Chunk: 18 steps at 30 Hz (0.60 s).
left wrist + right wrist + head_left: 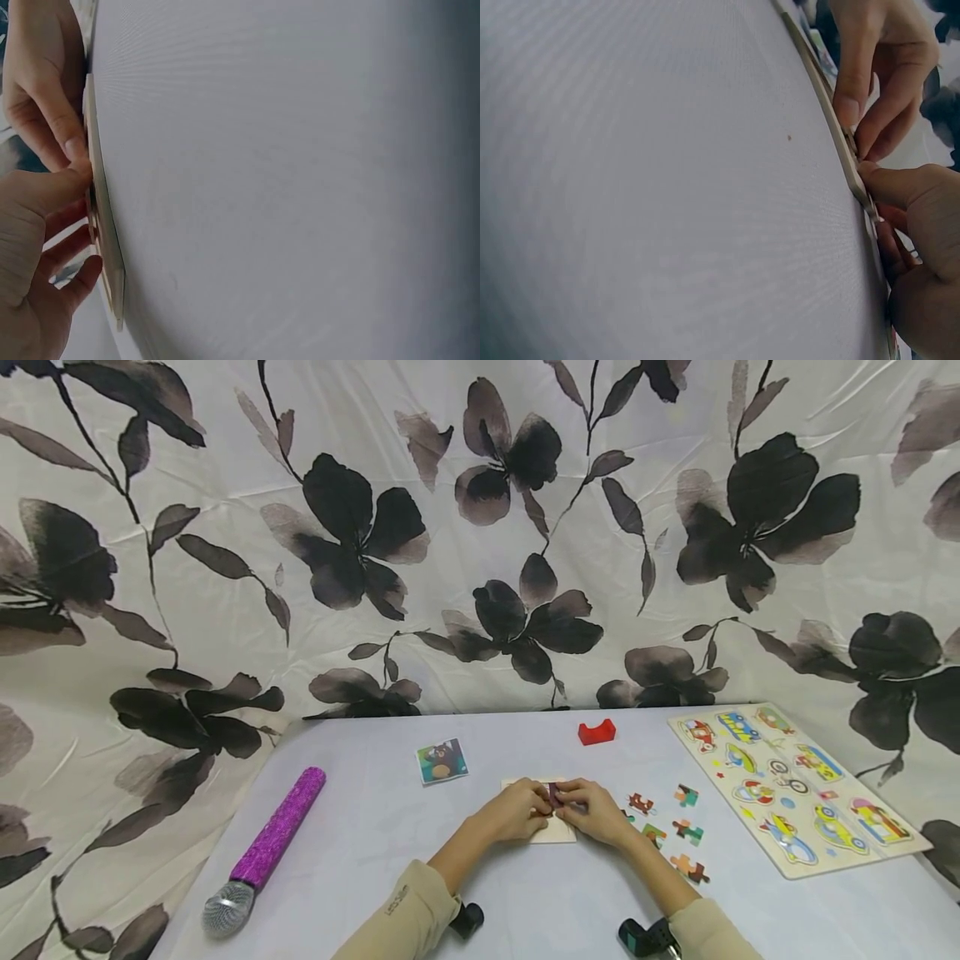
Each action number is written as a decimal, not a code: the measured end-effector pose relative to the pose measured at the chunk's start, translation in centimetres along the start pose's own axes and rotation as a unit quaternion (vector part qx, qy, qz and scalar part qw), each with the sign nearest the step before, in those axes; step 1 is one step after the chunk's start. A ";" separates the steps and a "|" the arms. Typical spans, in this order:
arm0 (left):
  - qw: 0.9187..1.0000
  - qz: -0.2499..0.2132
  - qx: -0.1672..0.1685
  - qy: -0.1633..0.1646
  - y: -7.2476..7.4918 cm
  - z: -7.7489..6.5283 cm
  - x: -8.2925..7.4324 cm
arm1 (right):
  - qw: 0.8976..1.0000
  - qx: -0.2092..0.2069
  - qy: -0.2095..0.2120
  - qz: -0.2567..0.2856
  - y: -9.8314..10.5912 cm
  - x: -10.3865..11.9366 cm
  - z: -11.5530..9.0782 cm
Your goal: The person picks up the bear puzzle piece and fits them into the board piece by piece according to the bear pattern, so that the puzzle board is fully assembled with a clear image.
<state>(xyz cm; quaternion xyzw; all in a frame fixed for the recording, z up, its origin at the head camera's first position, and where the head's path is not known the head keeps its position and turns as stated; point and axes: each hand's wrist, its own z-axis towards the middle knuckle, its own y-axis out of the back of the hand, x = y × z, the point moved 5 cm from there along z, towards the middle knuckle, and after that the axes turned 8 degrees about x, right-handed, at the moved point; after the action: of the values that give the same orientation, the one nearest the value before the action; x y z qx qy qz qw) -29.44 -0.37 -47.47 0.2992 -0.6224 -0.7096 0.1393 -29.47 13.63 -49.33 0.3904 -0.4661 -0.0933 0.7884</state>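
A small pale wooden puzzle board (553, 833) lies on the table in front of me, a dark jigsaw piece (554, 795) at its middle. From the left, my left hand (516, 810) reaches over the board, thumb and fingers pinching at the dark piece. My right hand (594, 810) meets it from the other side, its curled fingertips on the same piece. In the left wrist view the two thumbs nearly touch above the board's edge (109, 232). Fingers hide most of the piece. Several loose jigsaw pieces (688, 831) lie to the right of my right hand.
A picture card with a bear (442, 762) lies behind the board to the left, and a red block (597, 732) stands at the back. A large vehicle puzzle board (801, 793) fills the right side. A glittery purple microphone (277, 831) lies at left.
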 end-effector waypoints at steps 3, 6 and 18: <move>1.000 -0.001 -0.001 -0.001 -0.1 -0.1 0.0 | 1.000 -0.001 0.004 0.001 0.0 0.0 0.0; 1.000 -0.003 -0.005 0.001 -0.1 -0.1 0.1 | 1.000 -0.001 0.006 0.000 -0.1 -0.1 0.0; 1.000 -0.010 -0.025 -0.006 0.3 -0.4 0.3 | 1.000 0.000 -0.005 0.003 -0.1 -0.2 0.0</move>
<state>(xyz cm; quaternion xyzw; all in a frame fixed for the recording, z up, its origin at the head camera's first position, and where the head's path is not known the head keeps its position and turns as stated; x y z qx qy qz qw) -29.44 -0.89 -47.31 0.2973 -0.6021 -0.7285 0.1358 -29.61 13.64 -49.58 0.3886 -0.4713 -0.0928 0.7863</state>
